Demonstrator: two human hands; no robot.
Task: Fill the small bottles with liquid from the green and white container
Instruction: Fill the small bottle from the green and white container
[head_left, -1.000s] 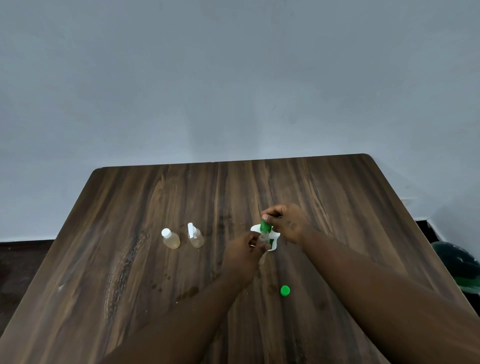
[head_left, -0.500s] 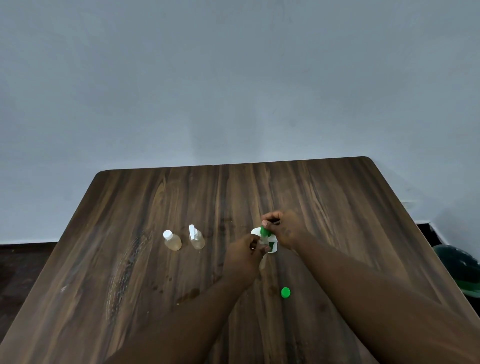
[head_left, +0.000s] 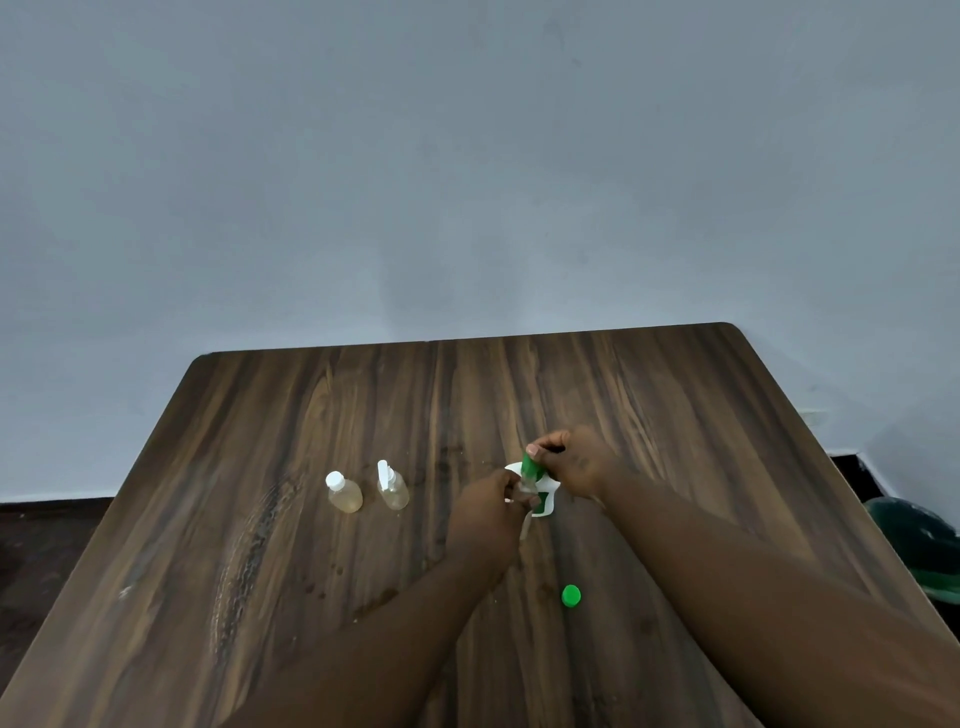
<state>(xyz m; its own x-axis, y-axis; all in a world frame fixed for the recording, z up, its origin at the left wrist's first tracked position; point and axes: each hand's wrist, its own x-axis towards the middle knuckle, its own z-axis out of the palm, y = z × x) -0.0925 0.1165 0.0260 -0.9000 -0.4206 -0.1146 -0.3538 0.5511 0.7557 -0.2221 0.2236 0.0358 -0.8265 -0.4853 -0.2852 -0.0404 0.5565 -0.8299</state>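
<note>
The green and white container (head_left: 542, 500) is held tilted near the table's middle, gripped by my right hand (head_left: 574, 462) around its green top. My left hand (head_left: 491, 512) holds a small clear bottle (head_left: 525, 488) right under the container's green neck; most of that bottle is hidden by my fingers. Two small bottles with yellowish liquid stand to the left: one with a white round cap (head_left: 343, 492) and one with a white spray top (head_left: 392, 486). A loose green cap (head_left: 571, 595) lies on the table nearer to me.
The dark wooden table (head_left: 260, 545) reaches to a grey wall at the back. Small wet spots mark the wood in front of the two bottles. A dark green object (head_left: 919, 540) sits off the table's right edge on the floor.
Both hands keep their grip on the container and small bottle, almost unmoved on the table. The view has tilted up slightly, so everything sits a bit lower in the frame.
</note>
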